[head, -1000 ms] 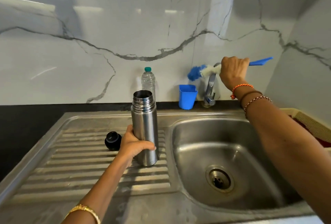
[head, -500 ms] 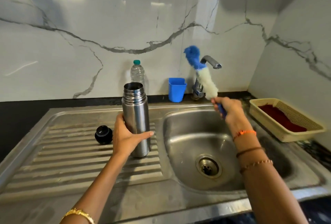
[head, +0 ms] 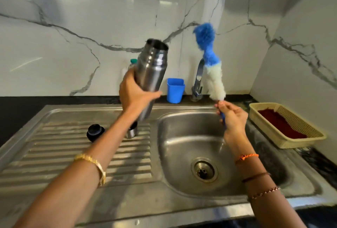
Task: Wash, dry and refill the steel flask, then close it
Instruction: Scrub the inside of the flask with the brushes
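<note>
The left hand (head: pixel 135 93) grips the steel flask (head: pixel 150 76), mouth tipped right — toward the bottle brush (head: pixel 209 60) the right hand (head: pixel 232 118) holds.

One head-worn wide-angle view looks forward and down, close over the sink (head: pixel 182 118).

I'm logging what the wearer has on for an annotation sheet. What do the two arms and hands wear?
Both forearms are bare, no sleeves or gloves. The left wrist wears a gold bangle. The right wrist wears an orange thread, a thin brown band and a beaded bracelet.
</note>
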Demonstrator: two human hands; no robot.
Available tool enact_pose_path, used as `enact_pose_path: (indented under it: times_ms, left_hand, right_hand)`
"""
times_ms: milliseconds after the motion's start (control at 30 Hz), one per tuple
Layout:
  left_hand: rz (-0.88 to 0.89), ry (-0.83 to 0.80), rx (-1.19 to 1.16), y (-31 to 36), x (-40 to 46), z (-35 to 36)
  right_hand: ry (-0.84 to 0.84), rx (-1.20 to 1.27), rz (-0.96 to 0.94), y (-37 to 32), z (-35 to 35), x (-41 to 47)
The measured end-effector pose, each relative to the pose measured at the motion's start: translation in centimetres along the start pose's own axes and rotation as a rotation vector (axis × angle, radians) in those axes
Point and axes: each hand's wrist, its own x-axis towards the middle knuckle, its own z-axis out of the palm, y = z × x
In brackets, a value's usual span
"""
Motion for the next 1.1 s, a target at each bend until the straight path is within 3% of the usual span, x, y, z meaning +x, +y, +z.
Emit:
enact_pose_path:
  times_ms: [167, 267, 500, 700, 933, 1100]
  left_hand:
    - [0.159, -0.001, 0.089, 2.0, 2.0, 1.6]
    - [0.201, 0.018, 0.162, 1.7, 2.5, 2.9]
    - [0.456, 0.017, 0.592, -0.3, 6.6, 5.1]
    - [0.443, -0.009, 0.795, -2.3, 8.2, 5.6]
    - [0.235, -0.044, 0.886, -4.7, 7.1, 4.4]
    - [0.35, -0.106, 0.998, -6.1, 6.5, 3.3]
  right_hand:
    - [0.078, -0.003, -0.223, -0.1, -1.2, 1.9]
    - [0.128, -0.162, -0.363, 0.8, -2.5, 3.1]
    - [0.154, -0.432, -0.584, 2.3, -3.5, 6.2]
    - [0.17, -0.478, -0.528, 5.2, -3.1, 7.0]
    - [0.048, -0.536, -0.594, 9.5, -3.6, 6.1]
    - [-0.08, -0.636, -0.746, 11.4, -3.9, 5.5]
